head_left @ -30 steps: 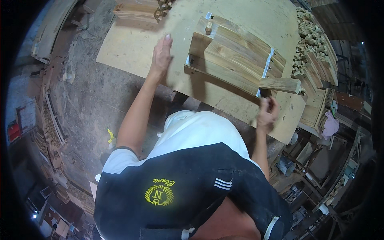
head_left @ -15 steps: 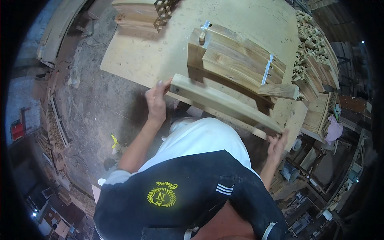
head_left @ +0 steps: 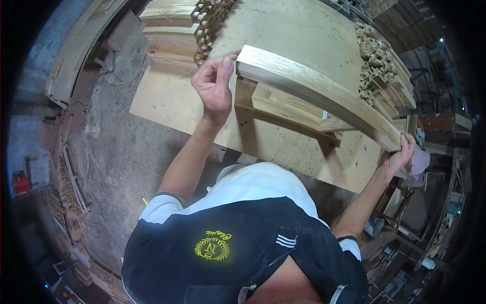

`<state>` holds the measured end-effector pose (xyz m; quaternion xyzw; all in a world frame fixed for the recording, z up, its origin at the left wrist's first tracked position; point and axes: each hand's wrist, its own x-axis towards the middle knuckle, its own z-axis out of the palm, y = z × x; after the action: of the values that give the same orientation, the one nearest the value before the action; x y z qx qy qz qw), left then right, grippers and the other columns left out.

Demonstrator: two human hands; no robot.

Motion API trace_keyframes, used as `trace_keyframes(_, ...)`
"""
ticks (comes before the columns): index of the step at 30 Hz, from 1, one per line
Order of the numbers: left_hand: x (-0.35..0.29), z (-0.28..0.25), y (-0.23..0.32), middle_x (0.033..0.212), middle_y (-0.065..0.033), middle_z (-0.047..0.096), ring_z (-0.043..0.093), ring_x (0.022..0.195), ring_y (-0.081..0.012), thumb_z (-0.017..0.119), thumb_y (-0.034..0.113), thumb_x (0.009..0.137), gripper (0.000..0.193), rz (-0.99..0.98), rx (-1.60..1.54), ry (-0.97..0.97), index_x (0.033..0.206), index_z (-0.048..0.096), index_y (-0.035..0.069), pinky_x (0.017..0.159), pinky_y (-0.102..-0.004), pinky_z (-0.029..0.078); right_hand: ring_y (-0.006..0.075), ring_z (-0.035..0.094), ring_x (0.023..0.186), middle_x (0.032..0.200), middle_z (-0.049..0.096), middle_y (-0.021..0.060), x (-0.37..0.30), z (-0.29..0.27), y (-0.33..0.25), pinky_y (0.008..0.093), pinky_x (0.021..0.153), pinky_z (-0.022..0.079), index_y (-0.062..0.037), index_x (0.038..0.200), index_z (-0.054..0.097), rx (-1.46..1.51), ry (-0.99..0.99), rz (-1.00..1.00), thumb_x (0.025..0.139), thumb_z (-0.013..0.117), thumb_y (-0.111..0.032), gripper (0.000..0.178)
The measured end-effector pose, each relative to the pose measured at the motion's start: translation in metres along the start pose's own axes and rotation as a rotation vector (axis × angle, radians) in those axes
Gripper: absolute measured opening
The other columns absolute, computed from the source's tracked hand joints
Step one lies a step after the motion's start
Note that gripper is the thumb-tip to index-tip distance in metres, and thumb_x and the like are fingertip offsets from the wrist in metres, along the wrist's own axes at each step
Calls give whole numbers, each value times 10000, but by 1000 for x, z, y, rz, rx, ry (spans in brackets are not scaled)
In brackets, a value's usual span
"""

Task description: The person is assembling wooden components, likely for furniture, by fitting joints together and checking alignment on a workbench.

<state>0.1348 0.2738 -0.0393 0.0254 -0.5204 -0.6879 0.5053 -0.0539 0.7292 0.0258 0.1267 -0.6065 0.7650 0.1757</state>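
Note:
A long, pale wooden board (head_left: 319, 90) is held up in front of me, slanting from upper left down to the right. At its left end, my left hand (head_left: 215, 88) grips it with the thumb raised. My right hand (head_left: 400, 157) has its fingers wrapped round the board's right end. Behind and below it, partly hidden by the board, wooden pieces (head_left: 283, 101) lie on the light worktable (head_left: 298, 162). A strip of pale tape shows on them.
Stacked wooden parts with notched ends (head_left: 172, 38) stand at the table's far left. A heap of small-ended wooden sticks (head_left: 377, 58) lies along the far right. A pink cloth (head_left: 419, 161) hangs by the right side. Grey floor (head_left: 121, 157) spreads out on the left.
Both hands have lifted the board up and away from my body. It now covers much of the taped wooden pieces, and my right hand has moved farther right.

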Motion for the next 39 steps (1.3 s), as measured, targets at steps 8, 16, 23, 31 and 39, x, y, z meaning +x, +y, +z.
trace_keyframes(8, 18, 15, -25, 1113, -121, 639, 595, 998, -160, 542, 111, 951, 286, -51, 283, -181, 1163, 624, -62, 885, -306, 479, 189, 601, 1044, 1081, 662, 85, 14, -6, 40, 297, 954, 440, 21, 1071, 676, -363, -61, -26, 857, 600, -108, 261)
trace_keyframes(16, 9, 25, -27, 1002, -147, 642, 609, 913, -192, 566, 209, 891, 392, -104, 224, -70, 1101, 632, -116, 845, -328, 479, 136, 619, 899, 928, 682, 44, 16, 7, 28, 269, 830, 473, -11, 958, 703, -270, 36, 222, 860, 640, -118, 158)
trace_keyframes(23, 26, -24, -56, 1121, -205, 641, 620, 1014, -289, 601, 342, 891, 494, 356, 476, -262, 1151, 615, -78, 887, -405, 512, 174, 635, 943, 960, 707, 49, -6, 22, 68, 323, 887, 480, -45, 962, 729, -488, 92, -14, 871, 622, -217, 223)
trace_keyframes(31, 58, 122, 89, 1285, -241, 614, 636, 1130, -295, 563, 337, 1001, 504, 161, 793, -458, 1288, 590, -76, 980, -410, 518, 92, 606, 775, 788, 678, 22, 8, -1, 70, 276, 735, 484, -33, 832, 710, -116, 126, 23, 847, 666, -156, 132)
trace_keyframes(39, 36, 162, 18, 963, -148, 713, 673, 885, -215, 772, 352, 732, 794, -434, 1152, -1424, 1406, 517, 18, 790, -350, 532, 101, 594, 878, 1015, 650, 15, -27, 11, 51, 258, 797, 491, -66, 1100, 673, -125, -40, 80, 925, 649, -228, 240)
